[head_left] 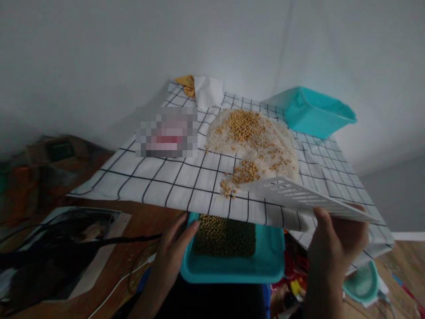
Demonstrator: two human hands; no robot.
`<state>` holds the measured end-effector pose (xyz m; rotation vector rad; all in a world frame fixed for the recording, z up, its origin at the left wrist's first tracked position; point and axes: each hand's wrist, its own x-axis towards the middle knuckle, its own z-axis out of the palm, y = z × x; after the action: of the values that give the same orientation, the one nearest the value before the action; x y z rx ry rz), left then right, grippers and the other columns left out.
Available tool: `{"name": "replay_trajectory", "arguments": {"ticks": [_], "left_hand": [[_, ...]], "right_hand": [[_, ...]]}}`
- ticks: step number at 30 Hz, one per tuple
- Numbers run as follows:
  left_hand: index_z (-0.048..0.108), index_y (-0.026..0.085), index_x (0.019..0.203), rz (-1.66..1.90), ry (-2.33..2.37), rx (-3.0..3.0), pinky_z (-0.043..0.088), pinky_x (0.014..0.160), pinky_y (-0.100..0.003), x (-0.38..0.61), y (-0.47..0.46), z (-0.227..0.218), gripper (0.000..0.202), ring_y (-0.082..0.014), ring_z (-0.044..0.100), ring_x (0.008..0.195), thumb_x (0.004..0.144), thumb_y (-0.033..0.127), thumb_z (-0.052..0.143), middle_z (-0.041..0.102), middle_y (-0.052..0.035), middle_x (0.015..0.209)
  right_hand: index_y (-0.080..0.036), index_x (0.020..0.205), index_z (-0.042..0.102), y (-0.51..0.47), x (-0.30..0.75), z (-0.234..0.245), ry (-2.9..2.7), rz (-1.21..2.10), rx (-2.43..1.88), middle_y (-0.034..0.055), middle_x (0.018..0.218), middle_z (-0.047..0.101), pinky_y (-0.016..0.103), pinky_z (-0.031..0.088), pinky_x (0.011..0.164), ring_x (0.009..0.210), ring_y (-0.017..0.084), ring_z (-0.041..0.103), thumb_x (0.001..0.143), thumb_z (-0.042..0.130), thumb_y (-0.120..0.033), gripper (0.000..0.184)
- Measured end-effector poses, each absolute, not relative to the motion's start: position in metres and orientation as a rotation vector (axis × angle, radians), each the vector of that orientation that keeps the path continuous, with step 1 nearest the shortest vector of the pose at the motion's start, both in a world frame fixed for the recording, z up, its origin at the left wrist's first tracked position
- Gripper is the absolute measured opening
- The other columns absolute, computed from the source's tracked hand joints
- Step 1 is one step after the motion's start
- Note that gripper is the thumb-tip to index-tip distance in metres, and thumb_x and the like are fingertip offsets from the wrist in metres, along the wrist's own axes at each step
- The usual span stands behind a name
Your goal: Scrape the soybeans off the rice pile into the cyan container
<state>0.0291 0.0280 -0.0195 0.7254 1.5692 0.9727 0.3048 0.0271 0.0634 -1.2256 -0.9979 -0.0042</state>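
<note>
My right hand (335, 252) is closed around a white slotted scoop (299, 195), whose front edge rests on the checked cloth (159, 177) beside a pile of white rice mixed with yellow soybeans (255, 141). My left hand (172, 248) grips the left rim of a teal tray (232, 266) held below the table's front edge. In the tray lie yellow soybeans and dark green beans (226, 235), partly hidden under the cloth's edge.
A teal tub (315, 113) stands tilted at the far right of the cloth. White paper and something orange (199, 88) lie at the back. A brown table (133, 221) with black cables (83, 243) is on the left. A teal bowl (361, 283) sits low right.
</note>
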Motion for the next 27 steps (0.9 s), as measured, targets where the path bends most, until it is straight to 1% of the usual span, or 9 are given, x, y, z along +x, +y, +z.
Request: {"name": "replay_trajectory", "arguments": {"ticks": [2,6,11,14,17,22,24,27], "left_hand": [[0.072,0.021,0.111,0.981,1.577,0.735,0.040,0.113,-0.043,0.031,0.028,-0.015,0.059,-0.0328,0.058,0.127,0.065,0.057,0.075,0.070,-0.0095,0.128],[0.073,0.023,0.105,0.988,1.613,0.737,0.042,0.110,-0.038,0.034,0.028,-0.007,0.051,-0.0306,0.059,0.127,0.065,0.055,0.074,0.072,-0.0070,0.126],[0.073,0.022,0.108,0.984,1.565,0.754,0.040,0.112,-0.042,0.035,0.026,-0.001,0.049,-0.0320,0.059,0.126,0.070,0.052,0.072,0.072,-0.0068,0.125],[0.073,0.023,0.107,0.990,1.582,0.769,0.041,0.112,-0.040,0.035,0.027,0.001,0.043,-0.0304,0.060,0.126,0.072,0.049,0.071,0.073,-0.0057,0.125],[0.074,0.024,0.103,1.010,1.610,0.763,0.043,0.110,-0.038,0.036,0.028,0.003,0.039,-0.0301,0.060,0.126,0.071,0.046,0.072,0.073,-0.0048,0.124],[0.075,0.026,0.099,1.010,1.591,0.798,0.045,0.109,-0.038,0.038,0.029,0.008,0.035,-0.0305,0.062,0.124,0.071,0.045,0.070,0.076,-0.0037,0.119],[0.075,0.026,0.100,1.010,1.581,0.810,0.045,0.108,-0.038,0.039,0.028,0.010,0.035,-0.0304,0.063,0.123,0.072,0.046,0.069,0.076,-0.0034,0.118],[0.074,0.024,0.103,1.003,1.571,0.803,0.044,0.109,-0.039,0.038,0.028,0.007,0.039,-0.0309,0.062,0.124,0.072,0.047,0.069,0.075,-0.0054,0.119]], "right_hand": [[-0.017,0.077,0.062,0.025,0.305,0.061,-0.993,-0.001,-1.228,-0.0024,0.074,0.056,0.027,0.039,0.064,0.066,0.012,0.053,0.069,0.084,-0.026,0.025],[-0.017,0.075,0.061,0.023,0.305,0.061,-1.017,-0.005,-1.222,-0.0021,0.074,0.058,0.026,0.040,0.063,0.066,0.012,0.054,0.068,0.084,-0.026,0.026],[-0.018,0.074,0.057,0.022,0.302,0.066,-1.073,0.061,-1.191,-0.0017,0.072,0.060,0.027,0.042,0.064,0.067,0.013,0.056,0.070,0.082,-0.022,0.026],[-0.019,0.074,0.057,0.022,0.300,0.067,-1.114,0.064,-1.137,-0.0023,0.067,0.060,0.028,0.042,0.065,0.066,0.014,0.057,0.071,0.081,-0.019,0.024],[-0.019,0.073,0.057,0.023,0.299,0.069,-1.151,0.067,-1.114,-0.0029,0.064,0.059,0.029,0.043,0.067,0.065,0.015,0.058,0.072,0.080,-0.017,0.023],[-0.019,0.073,0.056,0.022,0.298,0.071,-1.147,0.064,-1.131,-0.0024,0.066,0.059,0.030,0.042,0.068,0.066,0.016,0.058,0.072,0.080,-0.019,0.024],[-0.019,0.073,0.057,0.022,0.298,0.071,-1.123,0.062,-1.159,-0.0020,0.068,0.060,0.029,0.041,0.065,0.065,0.015,0.057,0.070,0.082,-0.020,0.025],[-0.019,0.074,0.057,0.021,0.297,0.072,-1.120,0.077,-1.185,-0.0016,0.068,0.060,0.029,0.041,0.065,0.065,0.015,0.057,0.071,0.082,-0.021,0.025]]}}
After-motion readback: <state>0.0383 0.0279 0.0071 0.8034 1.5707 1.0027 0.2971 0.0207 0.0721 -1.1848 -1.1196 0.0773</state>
